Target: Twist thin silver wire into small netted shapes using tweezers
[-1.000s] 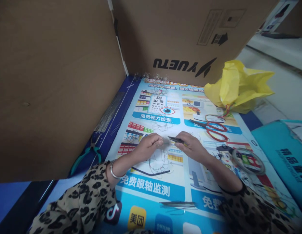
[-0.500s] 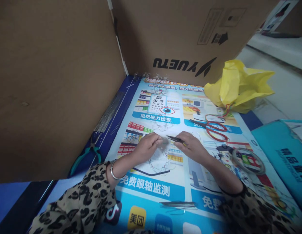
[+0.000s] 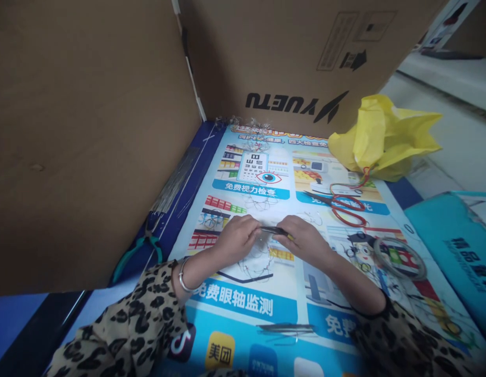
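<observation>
My right hand (image 3: 303, 238) is closed round a pair of dark-jawed pliers (image 3: 272, 230), a bit of yellow handle showing at the palm. The jaws point left and meet the fingertips of my left hand (image 3: 240, 238). That hand pinches thin wire, mostly hidden by the fingers. Just below both hands, a loose loop of fine wire (image 3: 256, 269) with small knots or beads spreads over the printed poster (image 3: 246, 301). A silver bangle (image 3: 182, 277) circles my left wrist.
Red-handled scissors (image 3: 347, 207), a wire coil (image 3: 399, 259) and a yellow bag (image 3: 380, 139) are on the right. Teal-handled pliers (image 3: 143, 248) and a bundle of straight wires (image 3: 174, 183) lie left. Short wires (image 3: 285, 329) lie in front. Cardboard walls (image 3: 274, 57) stand behind and left.
My right hand has brought the pliers left and slightly down, so the jaws now reach my left fingertips. Earlier a gap lay between them. My left hand has hardly moved.
</observation>
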Demonstrator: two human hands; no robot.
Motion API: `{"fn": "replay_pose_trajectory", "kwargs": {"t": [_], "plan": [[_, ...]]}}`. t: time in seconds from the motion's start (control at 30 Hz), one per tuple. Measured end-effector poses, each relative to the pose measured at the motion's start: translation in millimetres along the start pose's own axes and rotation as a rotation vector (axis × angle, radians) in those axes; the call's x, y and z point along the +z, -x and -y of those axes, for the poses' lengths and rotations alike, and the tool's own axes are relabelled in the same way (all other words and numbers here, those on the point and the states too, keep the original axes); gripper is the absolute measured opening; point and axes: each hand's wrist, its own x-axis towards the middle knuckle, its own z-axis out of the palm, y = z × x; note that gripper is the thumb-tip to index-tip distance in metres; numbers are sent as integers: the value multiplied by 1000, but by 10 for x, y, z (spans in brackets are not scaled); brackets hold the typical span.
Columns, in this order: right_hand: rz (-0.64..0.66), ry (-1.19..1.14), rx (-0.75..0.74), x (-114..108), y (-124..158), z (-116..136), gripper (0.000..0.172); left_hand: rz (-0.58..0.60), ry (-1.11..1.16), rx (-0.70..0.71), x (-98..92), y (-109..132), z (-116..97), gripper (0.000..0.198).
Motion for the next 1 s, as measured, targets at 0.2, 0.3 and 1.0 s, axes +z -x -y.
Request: {"fn": "replay_pose_trajectory", "kwargs": {"t": [0.2, 0.3, 1.0], "plan": [[-27, 122, 16, 44, 25, 7, 33, 4, 48, -20, 2, -2, 3, 21], [-38, 161, 33, 52, 31, 6, 33, 19, 119, -40, -10, -8, 0, 22], [-85, 176, 67, 48, 129, 24, 30, 122, 446, -89, -153, 60, 77, 14]]}}
